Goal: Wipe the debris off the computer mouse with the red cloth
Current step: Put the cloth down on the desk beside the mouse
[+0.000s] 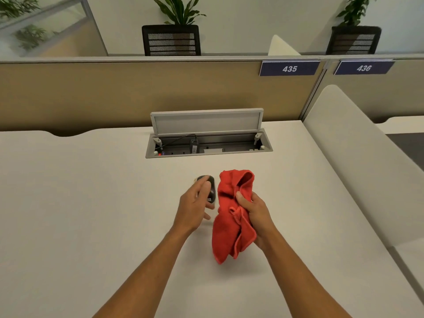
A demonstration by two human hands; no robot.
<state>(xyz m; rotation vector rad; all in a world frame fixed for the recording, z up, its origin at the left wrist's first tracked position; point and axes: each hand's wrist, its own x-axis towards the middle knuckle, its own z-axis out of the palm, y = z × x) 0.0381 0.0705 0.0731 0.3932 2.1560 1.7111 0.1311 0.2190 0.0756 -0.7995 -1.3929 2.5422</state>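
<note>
White desk (91, 203), dark mouse (211, 190)

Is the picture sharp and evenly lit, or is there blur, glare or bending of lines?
Head view: soft, even light with faint shadows under the left hand and red cloth; no strong glare; the wide lens bows the partition top; the mouse looks slightly soft, so debris cannot be told.

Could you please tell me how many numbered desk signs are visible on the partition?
2: sign 435 hangs at the partition's upper right; sign 436 hangs just right of it, past the divider post. Others may lie outside the view.
</note>
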